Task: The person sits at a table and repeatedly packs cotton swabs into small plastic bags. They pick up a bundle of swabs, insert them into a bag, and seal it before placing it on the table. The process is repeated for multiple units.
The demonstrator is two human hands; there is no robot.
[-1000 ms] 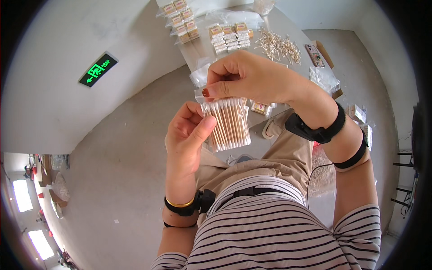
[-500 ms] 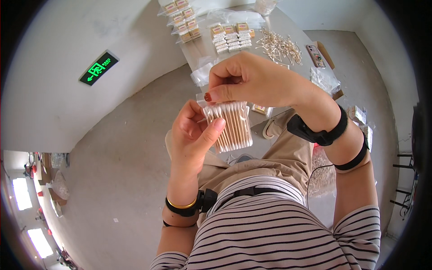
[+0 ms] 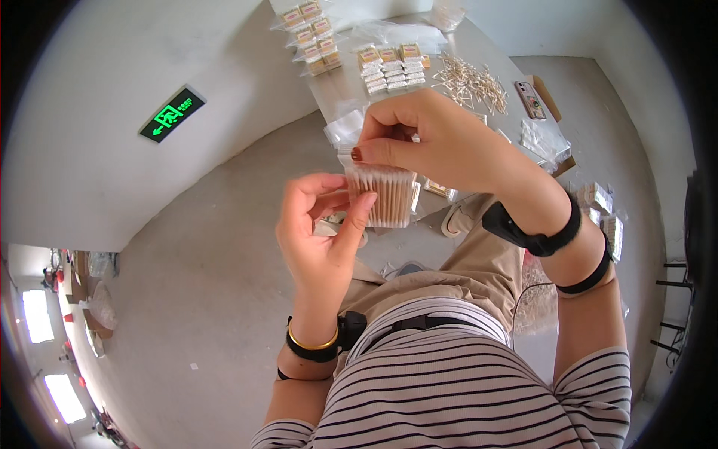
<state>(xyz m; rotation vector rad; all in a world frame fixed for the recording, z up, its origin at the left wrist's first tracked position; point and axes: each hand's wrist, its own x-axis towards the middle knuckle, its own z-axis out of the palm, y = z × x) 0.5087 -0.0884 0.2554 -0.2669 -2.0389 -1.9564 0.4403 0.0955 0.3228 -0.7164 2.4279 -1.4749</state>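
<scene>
A clear plastic bag of cotton swabs [image 3: 387, 198] hangs between my two hands above my lap, its wooden sticks upright in a flat row. My right hand [image 3: 407, 135] pinches the bag's top edge between thumb and forefinger. Below and to the left, my left hand [image 3: 320, 217] has its thumb on the front of the bag and its fingers partly behind it. The white tips look smeared by motion. Just beyond the bag, a small packed bundle of swabs [image 3: 440, 189] lies at the table's near edge, partly covered by my right hand.
On the table [image 3: 333, 93] stand stacked swab packs [image 3: 390, 69] and further bagged packs [image 3: 310, 37] at the far left. Loose cotton swabs [image 3: 471, 82] lie in a heap, with a phone [image 3: 530, 100] and clear bags [image 3: 544, 142] to the right. More packs [image 3: 598, 198] sit lower right.
The bag has risen slightly and shifted a little toward the table with my right hand. My left hand's grip has loosened, with its fingers stretched more to the side.
</scene>
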